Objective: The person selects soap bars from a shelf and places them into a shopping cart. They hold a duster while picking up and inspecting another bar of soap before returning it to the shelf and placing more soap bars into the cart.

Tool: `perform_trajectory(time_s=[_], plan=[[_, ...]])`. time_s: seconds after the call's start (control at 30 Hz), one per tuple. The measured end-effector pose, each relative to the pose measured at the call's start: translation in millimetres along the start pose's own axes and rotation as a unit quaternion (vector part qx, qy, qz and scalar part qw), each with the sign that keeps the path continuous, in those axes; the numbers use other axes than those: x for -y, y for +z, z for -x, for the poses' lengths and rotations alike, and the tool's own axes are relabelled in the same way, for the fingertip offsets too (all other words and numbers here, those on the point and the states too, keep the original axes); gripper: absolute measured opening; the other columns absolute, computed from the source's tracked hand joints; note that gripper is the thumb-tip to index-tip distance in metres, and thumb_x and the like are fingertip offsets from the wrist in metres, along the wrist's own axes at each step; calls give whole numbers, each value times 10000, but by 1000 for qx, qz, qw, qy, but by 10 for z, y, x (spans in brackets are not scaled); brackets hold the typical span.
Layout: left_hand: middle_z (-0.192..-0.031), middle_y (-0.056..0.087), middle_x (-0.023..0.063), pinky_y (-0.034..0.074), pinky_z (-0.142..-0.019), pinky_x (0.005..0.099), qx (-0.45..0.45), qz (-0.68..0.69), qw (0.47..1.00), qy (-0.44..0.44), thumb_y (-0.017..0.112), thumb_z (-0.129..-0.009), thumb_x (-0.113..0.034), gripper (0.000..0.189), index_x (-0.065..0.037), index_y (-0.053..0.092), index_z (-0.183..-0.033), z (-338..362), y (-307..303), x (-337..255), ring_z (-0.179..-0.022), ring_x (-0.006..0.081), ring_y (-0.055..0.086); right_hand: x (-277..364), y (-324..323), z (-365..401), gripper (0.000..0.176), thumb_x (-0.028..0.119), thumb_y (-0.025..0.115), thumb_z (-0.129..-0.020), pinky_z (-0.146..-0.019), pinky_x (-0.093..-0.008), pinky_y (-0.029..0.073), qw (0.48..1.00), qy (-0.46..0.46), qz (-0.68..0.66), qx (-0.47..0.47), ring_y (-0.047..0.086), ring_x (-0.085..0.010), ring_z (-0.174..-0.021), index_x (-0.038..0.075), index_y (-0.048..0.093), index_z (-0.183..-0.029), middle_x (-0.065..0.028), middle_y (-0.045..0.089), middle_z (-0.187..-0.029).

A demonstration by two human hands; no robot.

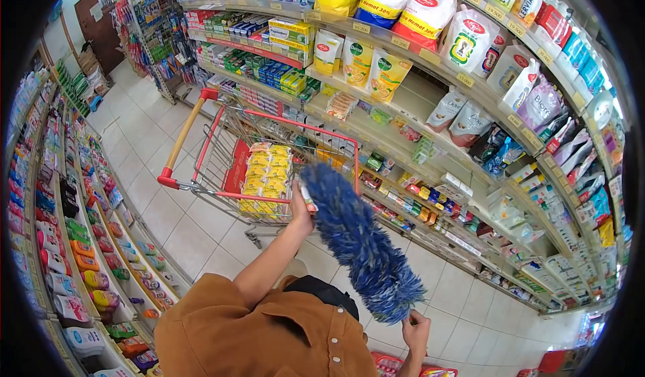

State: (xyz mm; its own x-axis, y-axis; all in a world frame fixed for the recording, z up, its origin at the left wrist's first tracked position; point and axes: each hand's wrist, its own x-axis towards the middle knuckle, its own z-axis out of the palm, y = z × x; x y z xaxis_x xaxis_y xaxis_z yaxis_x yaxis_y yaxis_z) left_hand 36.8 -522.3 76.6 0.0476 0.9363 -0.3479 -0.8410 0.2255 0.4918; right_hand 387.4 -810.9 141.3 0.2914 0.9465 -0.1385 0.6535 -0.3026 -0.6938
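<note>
You angle a long, fluffy blue-and-grey duster (363, 243) between your hands, likely to keep both ends in reach. Your left hand (300, 210) has its fingers closed on a small white-and-red item (308, 196) at the upper end; your right hand (417, 330) curls at the lower, its grip too hidden to tell. Beyond your left fingers, a red-trimmed wire cart (295, 126) carries yellow packets (269, 169), stacked apparently for neatness.

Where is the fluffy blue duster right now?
In the head view, the duster slants from the person's left hand down to the right hand, just right of the yellow packs in the shopping cart.
</note>
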Motion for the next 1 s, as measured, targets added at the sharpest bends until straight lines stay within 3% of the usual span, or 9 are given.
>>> perform_trajectory(time_s=[0.07, 0.17, 0.27, 0.4, 0.7, 0.77, 0.83, 0.9, 1.0], plan=[[-616, 593, -27, 508, -547, 293, -104, -1, 993, -56, 301, -894, -715, 671, -146, 613, -1066, 138, 280, -32, -403, 27, 416, 127, -34, 36, 200, 131, 708, -765, -475, -310, 388, 1000, -9, 20, 12, 409, -138, -457, -43, 666, -855, -137, 498, -512], [-631, 608, -27, 517, -566, 336, -5, 33, 991, -126, 268, -870, -758, 730, -153, 622, -1072, 121, 127, -52, -399, 43, 413, 218, -32, 52, 217, 139, 702, -783, -454, -297, 292, 1000, -2, -14, -20, 311, -92, -497, -57, 615, -751, -67, 371, -497], [-794, 677, 20, 532, -729, 411, -92, -6, 989, -113, 256, -837, -801, 802, -138, 620, -1105, 446, 701, -259, -563, 116, 570, 146, 23, 53, 219, 138, 707, -773, -453, -299, 315, 993, -47, 51, -92, 331, -99, -480, -56, 611, -744, -90, 412, -496], [-1227, 590, 147, 369, -1021, 553, 35, 65, 996, -50, 275, -795, -836, 923, -83, 555, -1249, 85, 171, -97, -1166, 352, 528, 120, -45, 44, 200, 143, 705, -759, -473, -313, 375, 999, -23, 32, -31, 444, -181, -465, -46, 643, -785, -143, 478, -508], [-1364, 481, 163, 340, -1062, 502, 184, 293, 927, -145, 259, -785, -848, 991, -65, 447, -1362, -57, -162, -61, -1226, 329, 480, 186, -63, 60, 216, 143, 703, -733, -516, -354, 450, 996, -31, 82, -24, 602, -328, -515, -15, 694, -881, -196, 579, -575], [-1307, 540, 133, 348, -1055, 476, 131, 108, 985, -35, 287, -787, -845, 955, -83, 491, -1325, 455, 352, -326, -1184, 321, 509, 322, -78, 72, 213, 139, 702, -731, -523, -360, 458, 994, -24, 96, -52, 612, -334, -531, -10, 696, -883, -196, 588, -583], [-1311, 534, 140, 343, -1057, 482, 357, 238, 900, -72, 275, -768, -864, 1002, -68, 467, -1345, 240, 94, -248, -1182, 332, 507, 259, -79, 78, 218, 142, 705, -729, -525, -360, 462, 993, -40, 95, -56, 618, -332, -538, -7, 698, -888, -193, 595, -589], [-1307, 539, 141, 336, -1061, 490, 117, 124, 985, 17, 265, -741, -888, 1041, -62, 477, -1338, 177, 25, -176, -1176, 336, 510, 235, -86, 86, 195, 137, 701, -730, -506, -352, 437, 993, -62, 81, -63, 570, -307, -500, -13, 676, -851, -185, 561, -564], [-1299, 543, 135, 339, -1058, 490, 99, 140, 985, 0, 281, -741, -885, 1023, -71, 493, -1323, 312, 160, -265, -1180, 332, 504, 237, -81, 88, 168, 125, 691, -734, -467, -339, 383, 991, -86, 60, -88, 475, -267, -419, -28, 629, -765, -176, 488, -509]])
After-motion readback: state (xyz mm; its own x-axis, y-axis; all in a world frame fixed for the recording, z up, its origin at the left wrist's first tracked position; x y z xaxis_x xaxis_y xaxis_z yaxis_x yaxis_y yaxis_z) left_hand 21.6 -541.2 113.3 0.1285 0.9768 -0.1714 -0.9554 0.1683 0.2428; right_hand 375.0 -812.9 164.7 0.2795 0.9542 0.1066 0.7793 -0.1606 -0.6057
